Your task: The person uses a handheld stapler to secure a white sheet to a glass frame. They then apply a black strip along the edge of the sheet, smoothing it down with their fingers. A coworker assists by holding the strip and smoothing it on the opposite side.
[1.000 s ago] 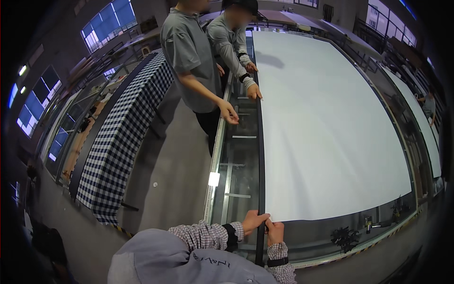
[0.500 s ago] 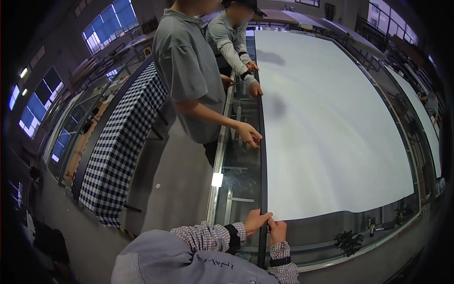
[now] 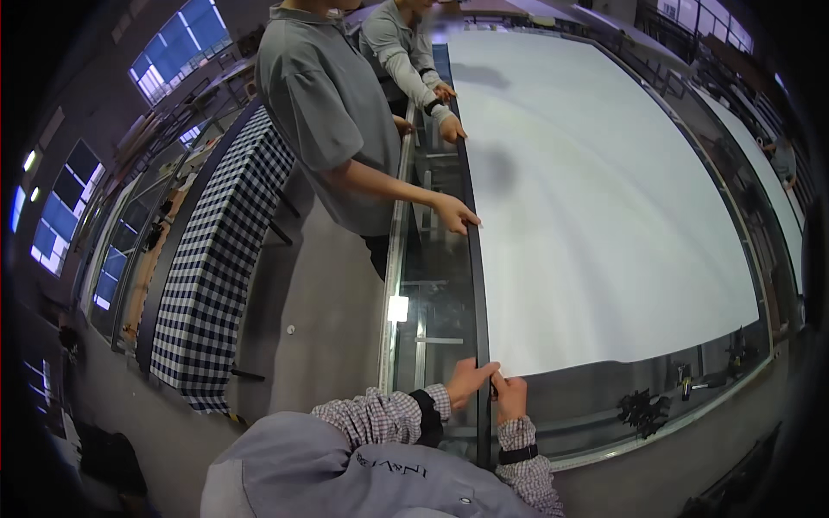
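Co-worker's hand (image 3: pixel 455 213) nearer along white sheet (image 3: pixel 604 198) edge; both hands there.

- A textile or garment workshop, factory-sized.
- A very long cutting surface (image 3: pixel 432 285) carries a wide spread of white fabric (image 3: pixel 604 198).
- A second long surface with black-and-white checked cloth (image 3: pixel 220 259) stands alongside.
- 2 co-workers stand along the edge; high windows (image 3: pixel 177 43) line the hall.

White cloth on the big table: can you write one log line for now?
left hand pinching corner of wide white cloth sheet | right hand beside it on the edge | two co-workers' hands on same edge | checked fabric table left
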Demonstrator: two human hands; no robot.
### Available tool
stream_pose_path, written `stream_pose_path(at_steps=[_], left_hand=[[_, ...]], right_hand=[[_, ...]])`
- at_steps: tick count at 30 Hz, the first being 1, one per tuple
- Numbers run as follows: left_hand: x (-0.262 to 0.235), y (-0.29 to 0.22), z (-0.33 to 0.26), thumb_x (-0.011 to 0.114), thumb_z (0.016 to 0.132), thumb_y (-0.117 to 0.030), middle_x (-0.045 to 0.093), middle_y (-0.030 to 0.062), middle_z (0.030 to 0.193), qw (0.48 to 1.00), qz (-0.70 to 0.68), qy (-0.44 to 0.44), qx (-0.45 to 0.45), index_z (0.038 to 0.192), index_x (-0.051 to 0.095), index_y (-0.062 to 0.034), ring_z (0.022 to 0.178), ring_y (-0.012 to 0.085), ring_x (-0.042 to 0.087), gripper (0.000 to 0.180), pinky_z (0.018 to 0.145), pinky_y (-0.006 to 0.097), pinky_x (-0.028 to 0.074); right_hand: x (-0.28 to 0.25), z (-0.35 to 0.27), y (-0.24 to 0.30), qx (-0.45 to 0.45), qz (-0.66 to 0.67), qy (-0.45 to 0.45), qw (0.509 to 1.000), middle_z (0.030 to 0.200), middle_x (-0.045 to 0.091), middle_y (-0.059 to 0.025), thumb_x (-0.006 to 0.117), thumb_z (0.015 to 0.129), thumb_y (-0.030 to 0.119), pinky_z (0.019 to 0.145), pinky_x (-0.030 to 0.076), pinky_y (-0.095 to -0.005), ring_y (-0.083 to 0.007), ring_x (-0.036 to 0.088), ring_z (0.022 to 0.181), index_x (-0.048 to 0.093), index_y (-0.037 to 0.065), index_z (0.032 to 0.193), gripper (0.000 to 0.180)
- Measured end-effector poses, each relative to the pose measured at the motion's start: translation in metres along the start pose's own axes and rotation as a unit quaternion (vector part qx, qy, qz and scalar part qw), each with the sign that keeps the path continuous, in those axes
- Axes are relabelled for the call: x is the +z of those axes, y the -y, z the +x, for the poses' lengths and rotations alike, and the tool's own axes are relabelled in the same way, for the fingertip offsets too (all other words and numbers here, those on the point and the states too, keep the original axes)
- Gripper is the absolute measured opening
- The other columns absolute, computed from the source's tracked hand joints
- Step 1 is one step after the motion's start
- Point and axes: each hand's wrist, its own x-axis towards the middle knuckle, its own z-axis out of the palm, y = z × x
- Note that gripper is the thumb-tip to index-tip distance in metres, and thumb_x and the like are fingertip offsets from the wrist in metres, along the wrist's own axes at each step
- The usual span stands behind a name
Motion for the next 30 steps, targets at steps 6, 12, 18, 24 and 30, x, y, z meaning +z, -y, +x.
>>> stream_pose_path(at_steps=[6,12,18,24,30], left_hand=[[-0.002,0.002,0.005,0.06,0.078,-0.02,0.058,0.007,0.079,1.0,-0.02,-0.008,-0.01,0.086,0.056,0.0042,0.067,0.0115,0.054,0.025,0.056,0.025,0.044],[-0.002,-0.016,-0.002,0.06,0.079,-0.019,0.059,0.0068,0.079,0.999,-0.043,-0.006,-0.024,0.087,0.056,0.0043,0.069,0.011,0.054,0.025,0.057,0.025,0.045],[0.001,-0.023,-0.016,0.06,0.078,-0.02,0.058,0.0079,0.083,0.998,-0.028,0.002,-0.051,0.089,0.055,0.0046,0.072,0.0127,0.055,0.027,0.058,0.025,0.046],[-0.001,0.01,-0.006,0.059,0.079,-0.02,0.058,0.0067,0.081,0.999,0.029,0.004,-0.039,0.092,0.055,0.0038,0.069,0.0118,0.055,0.028,0.057,0.025,0.045],[0.007,-0.019,-0.037,0.058,0.08,-0.021,0.058,0.008,0.076,0.994,-0.062,0.044,-0.075,0.086,0.051,0.0043,0.066,0.0142,0.057,0.027,0.053,0.025,0.046]], right_hand=[[0.002,0.004,-0.002,-0.004,0.04,0.011,0.999,0.054,0.047,0.0031,0.055,0.083,0.015,0.041,0.029,-0.022,-0.0058,0.039,0.045,0.054,0.005,0.063,0.022],[0.005,0.006,0.003,0.008,0.006,-0.012,1.0,0.053,0.047,0.003,0.055,0.082,0.015,0.041,0.03,-0.0224,-0.0062,0.039,0.045,0.055,0.005,0.063,0.022],[0.002,-0.001,-0.006,0.016,0.041,0.007,0.999,0.053,0.045,0.0036,0.054,0.083,0.015,0.042,0.029,-0.0217,-0.0055,0.038,0.045,0.053,0.006,0.062,0.023],[0.0,-0.021,0.004,-0.001,0.03,-0.013,0.999,0.055,0.047,0.0029,0.053,0.083,0.015,0.041,0.028,-0.0223,-0.005,0.039,0.046,0.056,0.004,0.066,0.021],[-0.006,-0.01,-0.033,0.012,-0.024,-0.002,1.0,0.051,0.047,0.0005,0.058,0.08,0.018,0.039,0.027,-0.0243,-0.0051,0.039,0.044,0.055,-0.002,0.061,0.028]])
